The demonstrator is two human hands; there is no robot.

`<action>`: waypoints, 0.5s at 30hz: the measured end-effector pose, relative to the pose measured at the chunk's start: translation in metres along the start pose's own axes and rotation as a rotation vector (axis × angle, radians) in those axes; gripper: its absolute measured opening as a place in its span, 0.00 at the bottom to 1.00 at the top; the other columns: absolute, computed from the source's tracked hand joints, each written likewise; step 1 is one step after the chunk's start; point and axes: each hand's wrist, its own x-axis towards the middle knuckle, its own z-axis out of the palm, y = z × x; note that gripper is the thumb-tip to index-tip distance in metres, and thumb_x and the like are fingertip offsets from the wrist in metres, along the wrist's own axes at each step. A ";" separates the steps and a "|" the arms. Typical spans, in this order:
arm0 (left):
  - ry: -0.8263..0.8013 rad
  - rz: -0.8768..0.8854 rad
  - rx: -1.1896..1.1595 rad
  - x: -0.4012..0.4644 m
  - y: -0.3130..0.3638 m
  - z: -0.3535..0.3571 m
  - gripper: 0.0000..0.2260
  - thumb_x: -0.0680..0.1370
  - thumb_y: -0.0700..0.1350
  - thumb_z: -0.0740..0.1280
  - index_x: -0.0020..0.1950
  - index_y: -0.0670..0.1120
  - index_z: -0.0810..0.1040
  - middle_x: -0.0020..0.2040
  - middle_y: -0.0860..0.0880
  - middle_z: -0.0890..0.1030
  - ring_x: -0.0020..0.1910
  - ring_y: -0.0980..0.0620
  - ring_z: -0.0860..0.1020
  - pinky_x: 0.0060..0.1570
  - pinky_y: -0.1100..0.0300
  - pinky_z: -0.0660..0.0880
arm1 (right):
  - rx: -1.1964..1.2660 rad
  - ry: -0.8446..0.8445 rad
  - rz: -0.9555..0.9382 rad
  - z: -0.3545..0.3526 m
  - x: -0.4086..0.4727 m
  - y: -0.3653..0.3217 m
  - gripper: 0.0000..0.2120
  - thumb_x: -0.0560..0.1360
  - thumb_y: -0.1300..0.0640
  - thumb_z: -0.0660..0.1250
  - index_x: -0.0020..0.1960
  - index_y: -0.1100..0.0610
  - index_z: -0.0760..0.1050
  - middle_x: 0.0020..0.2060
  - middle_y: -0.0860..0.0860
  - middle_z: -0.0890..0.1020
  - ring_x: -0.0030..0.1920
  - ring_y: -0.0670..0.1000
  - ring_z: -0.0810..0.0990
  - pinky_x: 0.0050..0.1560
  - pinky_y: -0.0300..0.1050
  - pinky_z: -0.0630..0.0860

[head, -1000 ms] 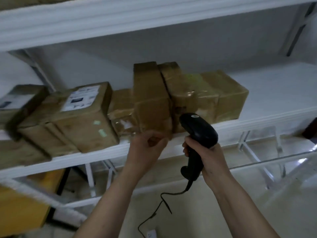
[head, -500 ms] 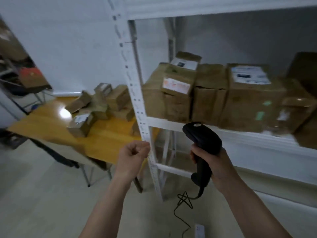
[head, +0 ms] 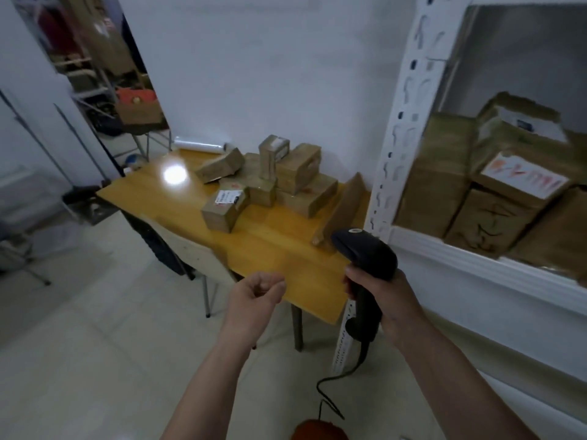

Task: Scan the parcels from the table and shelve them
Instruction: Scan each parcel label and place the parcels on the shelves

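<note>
My right hand (head: 389,293) grips a matt black plastic scanner (head: 365,258). The wooden table (head: 279,249) is glossy. The parcels (head: 270,179) are brown cardboard, taped, with paper labels.

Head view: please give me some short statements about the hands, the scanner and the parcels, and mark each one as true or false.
1. The right hand holds the black scanner by its handle. True.
2. The left hand carries a parcel. False: its fingers are curled and it holds nothing.
3. Several brown parcels lie on the wooden table. True.
4. The shelf on the right holds no boxes. False: cardboard boxes stand on it, some with labels.
5. The parcel nearest the table's front edge has a white label on top. True.
6. The scanner is wireless. False: a black cable runs down from its handle.
</note>
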 end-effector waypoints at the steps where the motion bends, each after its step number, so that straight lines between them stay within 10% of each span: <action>1: -0.007 -0.007 0.002 0.007 -0.002 -0.004 0.02 0.77 0.38 0.70 0.48 0.42 0.82 0.43 0.45 0.81 0.39 0.55 0.77 0.36 0.72 0.74 | 0.001 -0.002 0.008 0.006 0.007 0.002 0.01 0.72 0.65 0.72 0.43 0.63 0.80 0.30 0.54 0.82 0.32 0.50 0.80 0.38 0.44 0.77; 11: -0.032 -0.123 0.064 0.127 -0.009 -0.016 0.02 0.76 0.42 0.72 0.48 0.46 0.82 0.43 0.47 0.82 0.50 0.43 0.81 0.54 0.50 0.78 | 0.044 0.020 0.090 0.055 0.113 0.009 0.03 0.72 0.64 0.72 0.44 0.64 0.79 0.31 0.54 0.81 0.33 0.52 0.78 0.37 0.45 0.75; 15: -0.119 -0.102 0.173 0.194 0.001 0.001 0.03 0.77 0.45 0.71 0.49 0.48 0.82 0.44 0.49 0.80 0.46 0.51 0.78 0.46 0.58 0.75 | 0.107 0.067 0.135 0.062 0.165 0.004 0.06 0.71 0.63 0.73 0.47 0.63 0.79 0.34 0.56 0.81 0.34 0.53 0.78 0.37 0.46 0.75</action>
